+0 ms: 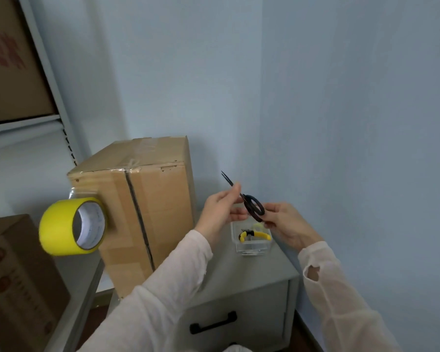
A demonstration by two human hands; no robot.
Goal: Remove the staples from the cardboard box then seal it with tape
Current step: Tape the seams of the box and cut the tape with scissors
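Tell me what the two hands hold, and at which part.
The scissors: the left hand pinches the blades, and the right hand grips the handle loops.

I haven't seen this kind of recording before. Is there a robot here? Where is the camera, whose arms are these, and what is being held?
There is no machine: a person works bare-handed, and the one picture comes from a camera worn on their head, looking forward and down. The left hand pinches the blades of the black scissors, and the right hand holds their handle loops. A cardboard box stands on a grey drawer cabinet. A yellow tape roll seems to hang from the box's side by its own strip. A clear tub holds yellow-handled pliers.
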